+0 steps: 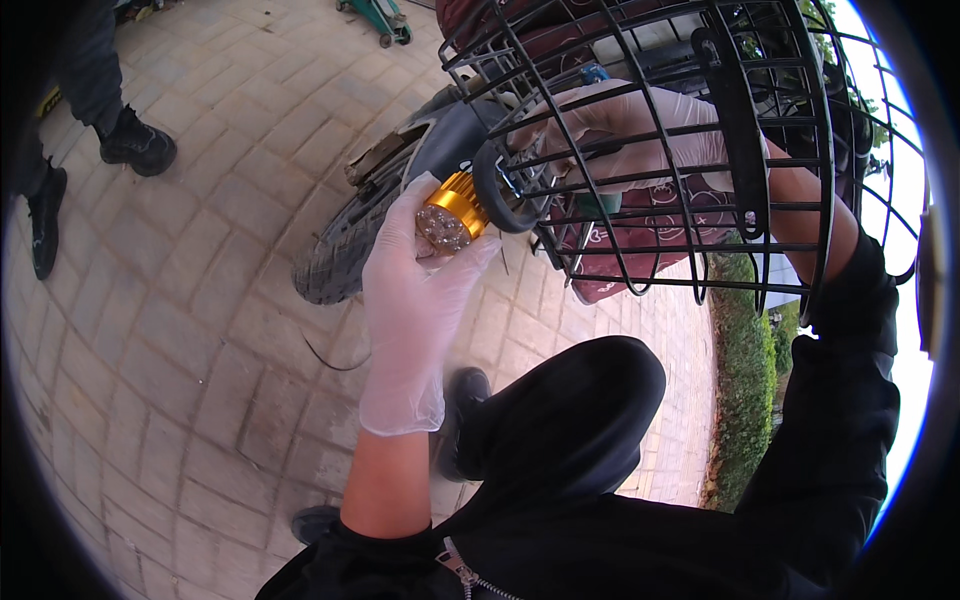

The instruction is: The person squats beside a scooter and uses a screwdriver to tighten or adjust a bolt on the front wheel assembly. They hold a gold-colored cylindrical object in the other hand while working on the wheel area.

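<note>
A gold-coloured round LED headlight with clear lenses is gripped in my left hand, which wears a thin white glove. Its finned side rests close against a black ring-shaped part at the front of a two-wheeled vehicle. Behind the bars of the black wire basket, my gloved right hand reaches in from the right. Those fingers are curled together by the metal bracket behind the ring; what they grip is hidden by bars. Below the light is the front tyre with its dark mudguard.
Dark red patterned fabric hangs behind the basket. Brick paving spreads around the wheel. Another person's black shoes stand at the upper left; a green wheeled tool is at the top. A hedge runs along the right.
</note>
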`<action>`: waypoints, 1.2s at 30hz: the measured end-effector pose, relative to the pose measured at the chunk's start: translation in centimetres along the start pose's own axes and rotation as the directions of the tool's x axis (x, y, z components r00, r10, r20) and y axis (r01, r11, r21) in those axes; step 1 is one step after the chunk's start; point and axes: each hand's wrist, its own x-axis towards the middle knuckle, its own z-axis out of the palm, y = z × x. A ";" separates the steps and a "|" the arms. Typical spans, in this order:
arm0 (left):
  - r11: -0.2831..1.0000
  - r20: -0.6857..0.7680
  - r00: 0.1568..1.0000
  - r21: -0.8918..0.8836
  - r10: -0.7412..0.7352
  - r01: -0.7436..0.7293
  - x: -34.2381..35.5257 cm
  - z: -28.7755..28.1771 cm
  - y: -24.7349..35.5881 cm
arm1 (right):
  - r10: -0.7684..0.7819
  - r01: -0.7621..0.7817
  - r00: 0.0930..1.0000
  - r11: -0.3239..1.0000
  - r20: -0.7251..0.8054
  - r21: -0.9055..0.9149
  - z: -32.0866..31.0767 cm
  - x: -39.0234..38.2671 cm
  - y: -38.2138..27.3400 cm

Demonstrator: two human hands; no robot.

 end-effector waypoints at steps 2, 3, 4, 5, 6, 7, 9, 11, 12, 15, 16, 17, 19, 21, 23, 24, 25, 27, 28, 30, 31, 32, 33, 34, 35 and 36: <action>1.000 -0.005 1.000 0.023 -0.008 0.008 0.1 0.3 0.3 | -0.071 0.058 0.996 0.979 -0.060 -0.196 0.1 0.0 0.7; 0.999 -0.009 1.000 0.034 -0.019 0.019 0.1 0.4 0.4 | -0.111 0.081 0.990 0.953 -0.087 -0.291 0.1 0.0 1.0; 0.998 -0.012 0.999 0.048 -0.031 0.031 0.0 0.5 0.6 | -0.151 0.098 0.982 0.919 -0.111 -0.383 0.0 -0.1 1.4; 0.998 -0.016 0.999 0.046 -0.035 0.035 -0.1 0.7 0.9 | -0.193 0.110 0.973 0.875 -0.130 -0.472 0.0 -0.1 1.8; 0.998 -0.020 0.999 0.043 -0.037 0.038 -0.1 0.7 1.1 | -0.236 0.116 0.961 0.822 -0.147 -0.558 -0.1 0.0 2.1; 0.998 -0.024 0.999 0.039 -0.042 0.043 -0.2 0.9 1.3 | -0.276 0.115 0.948 0.761 -0.158 -0.639 -0.2 0.1 2.5; 0.996 -0.025 0.997 0.044 -0.073 0.075 -0.2 0.7 1.7 | -0.353 0.125 0.919 0.684 -0.176 -0.719 -0.2 0.6 3.1; 0.993 -0.032 0.995 0.062 -0.096 0.098 -0.3 0.8 1.9 | -0.430 0.160 0.879 0.673 -0.206 -0.722 -0.1 1.1 3.5; 0.992 -0.036 0.994 0.073 -0.101 0.104 -0.4 0.8 2.0 | -0.456 0.193 0.867 0.683 -0.204 -0.704 0.0 1.3 3.6; 0.989 -0.045 0.993 0.099 -0.110 0.114 -0.4 0.8 2.1 | -0.472 0.157 0.868 0.559 -0.157 -0.814 0.4 1.7 3.6; 0.990 -0.043 0.993 0.088 -0.107 0.110 -0.4 0.8 2.0 | -0.463 0.142 0.871 0.561 -0.167 -0.816 0.6 1.7 3.5; 0.988 -0.044 0.994 0.106 -0.104 0.108 -0.3 0.8 2.0 | -0.419 0.102 0.888 0.582 -0.190 -0.807 0.8 1.7 3.4; 0.990 -0.038 0.995 0.106 -0.087 0.090 -0.3 0.7 1.9 | -0.383 0.075 0.900 0.606 -0.208 -0.792 1.1 1.7 3.0; 0.992 -0.029 0.996 0.094 -0.082 0.084 -0.3 0.6 1.8 | -0.405 0.072 0.889 0.583 -0.212 -0.809 1.5 1.4 2.4; 0.993 -0.024 0.997 0.088 -0.078 0.080 -0.3 0.5 1.7 | -0.392 0.060 0.893 0.588 -0.220 -0.806 2.0 1.0 1.8; 0.993 -0.024 0.997 0.089 -0.078 0.079 -0.3 0.5 1.6 | -0.352 0.035 0.908 0.604 -0.228 -0.796 2.2 0.8 1.5; 0.994 -0.022 0.996 0.074 -0.084 0.086 -0.4 0.5 1.6 | -0.312 0.010 0.921 0.620 -0.235 -0.784 2.3 0.6 1.3; 0.994 -0.025 0.997 0.075 -0.073 0.075 -0.4 0.5 1.5 | -0.263 -0.003 0.934 0.672 -0.242 -0.741 2.5 0.4 0.9; 0.996 -0.020 0.998 0.061 -0.063 0.064 -0.3 0.5 1.5 | -0.238 -0.010 0.940 0.695 -0.243 -0.718 2.5 0.4 0.8; 0.995 -0.017 0.998 0.082 -0.061 0.062 -0.3 0.4 1.4 | -0.189 -0.025 0.952 0.737 -0.242 -0.675 2.4 0.5 0.6; 0.994 -0.015 0.998 0.092 -0.062 0.063 -0.2 0.3 1.3 | -0.165 -0.033 0.957 0.758 -0.240 -0.652 2.3 0.5 0.6; 0.994 -0.014 0.998 0.093 -0.060 0.061 -0.2 0.2 1.3 | -0.129 -0.056 0.961 0.778 -0.246 -0.626 2.2 0.6 0.7; 0.993 -0.014 0.998 0.094 -0.064 0.065 -0.2 0.2 1.2 | -0.191 -0.003 0.956 0.755 -0.223 -0.656 2.1 0.6 0.8; 0.993 -0.014 0.998 0.095 -0.068 0.069 -0.2 0.2 1.2 | -0.240 0.035 0.948 0.729 -0.207 -0.683 2.0 0.7 0.9; 0.995 -0.008 0.998 0.088 -0.055 0.055 -0.2 0.2 1.1 | -0.250 0.041 0.948 0.708 -0.196 -0.705 1.8 0.7 1.1; 0.996 -0.002 0.999 0.080 -0.042 0.042 -0.1 0.1 0.9 | -0.201 0.013 0.959 0.733 -0.198 -0.680 1.7 0.8 1.3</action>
